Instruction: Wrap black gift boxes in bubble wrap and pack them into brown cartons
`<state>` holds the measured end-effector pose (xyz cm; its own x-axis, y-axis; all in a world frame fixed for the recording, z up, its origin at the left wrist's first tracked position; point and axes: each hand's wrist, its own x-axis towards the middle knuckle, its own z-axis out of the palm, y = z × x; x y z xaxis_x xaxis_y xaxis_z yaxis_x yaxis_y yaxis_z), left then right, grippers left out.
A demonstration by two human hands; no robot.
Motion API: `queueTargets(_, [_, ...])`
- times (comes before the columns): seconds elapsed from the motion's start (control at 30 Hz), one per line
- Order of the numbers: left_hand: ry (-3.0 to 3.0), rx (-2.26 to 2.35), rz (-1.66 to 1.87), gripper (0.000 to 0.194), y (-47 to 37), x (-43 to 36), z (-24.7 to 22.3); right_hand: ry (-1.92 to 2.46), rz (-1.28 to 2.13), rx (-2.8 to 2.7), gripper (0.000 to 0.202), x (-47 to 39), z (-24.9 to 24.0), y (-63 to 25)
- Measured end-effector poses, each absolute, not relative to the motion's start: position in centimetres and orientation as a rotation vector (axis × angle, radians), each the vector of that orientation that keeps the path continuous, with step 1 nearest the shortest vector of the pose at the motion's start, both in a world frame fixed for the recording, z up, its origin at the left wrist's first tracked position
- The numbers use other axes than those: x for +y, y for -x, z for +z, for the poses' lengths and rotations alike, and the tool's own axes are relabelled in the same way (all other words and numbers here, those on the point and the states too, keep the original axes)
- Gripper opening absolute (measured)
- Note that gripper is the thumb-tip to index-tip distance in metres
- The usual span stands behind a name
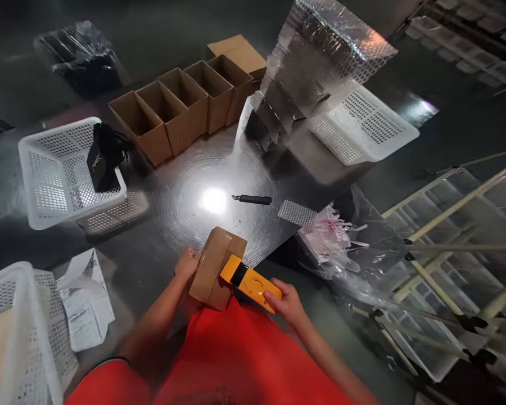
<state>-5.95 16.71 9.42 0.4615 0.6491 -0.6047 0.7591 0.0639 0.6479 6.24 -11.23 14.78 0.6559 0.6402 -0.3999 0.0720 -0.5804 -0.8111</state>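
My left hand (pixel 188 264) grips the side of a closed brown cardboard box (pixel 213 261), tilted close to my red shirt. In my right hand (pixel 285 301) is an orange handheld device (pixel 253 286) with a black band, shaped like a barcode scanner. Its far end overlaps the box's right side; whether they touch I cannot tell. Beyond the box, a black utility knife (pixel 253 199) lies on the shiny metal table (pixel 181 214), its blade pointing left. A small piece of bubble wrap (pixel 297 213) lies to the right of the knife.
Open cardboard boxes (pixel 179 104) stand in a row at the back. A white basket (pixel 36 185) at left holds a black pouch (pixel 105 157). Another basket (pixel 27 281) and a printed paper (pixel 88 320) are nearer. Bubble-wrapped stock (pixel 303 62) stands at back right; racks (pixel 438 247) are at right.
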Motion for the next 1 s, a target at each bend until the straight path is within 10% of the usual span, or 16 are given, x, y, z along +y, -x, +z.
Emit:
queueTargets(0.13, [-1.837, 1.340, -0.075, 0.034, 7.3, 16.1, 13.1, 1.996, 0.910, -0.579, 0.049, -11.1, 14.5, -6.3])
queueTargets(0.33, [-2.417, 1.310, -0.140, 0.107, 7.4, 5.0, 16.5, 1.913, 0.910, -0.590, 0.048, -11.0, 13.6, -6.6])
queueTargets(0.53, [-2.569, 1.621, -0.074, 0.089, 5.7, 2.0, 14.9, 1.876, 0.916, -0.649, 0.048, -10.6, 14.9, -7.4])
queueTargets(1.0, [-2.544, 1.562, -0.184, 0.119, 5.8, 3.8, 16.7, 1.974, 0.896, -0.578, 0.048, -22.3, 12.1, -6.9])
